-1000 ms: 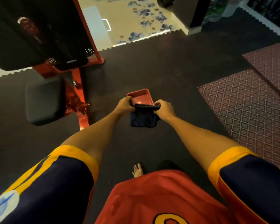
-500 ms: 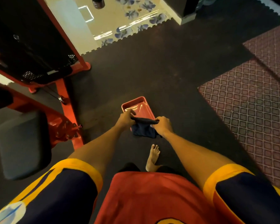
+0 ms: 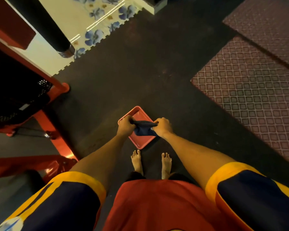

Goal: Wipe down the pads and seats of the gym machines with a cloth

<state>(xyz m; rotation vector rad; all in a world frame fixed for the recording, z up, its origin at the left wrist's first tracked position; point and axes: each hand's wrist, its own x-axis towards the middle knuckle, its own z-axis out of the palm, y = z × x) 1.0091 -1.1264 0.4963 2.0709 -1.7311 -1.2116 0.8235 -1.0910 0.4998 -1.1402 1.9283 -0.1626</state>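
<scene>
A dark navy cloth [image 3: 144, 129] is held over the red tray [image 3: 140, 141]. Its top edge is twisted into a cord between the left hand [image 3: 125, 126] and the right hand [image 3: 163, 127], and the rest hangs bunched. A dark seat pad [image 3: 15, 189] is seen well left of the tray.

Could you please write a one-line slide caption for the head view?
Left hand and right hand grip a dark cloth above a red tray on the floor.

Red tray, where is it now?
Head view, centre: the red tray lies on the dark floor mat ahead of the bare feet, under the cloth held by left hand and right hand.
</scene>
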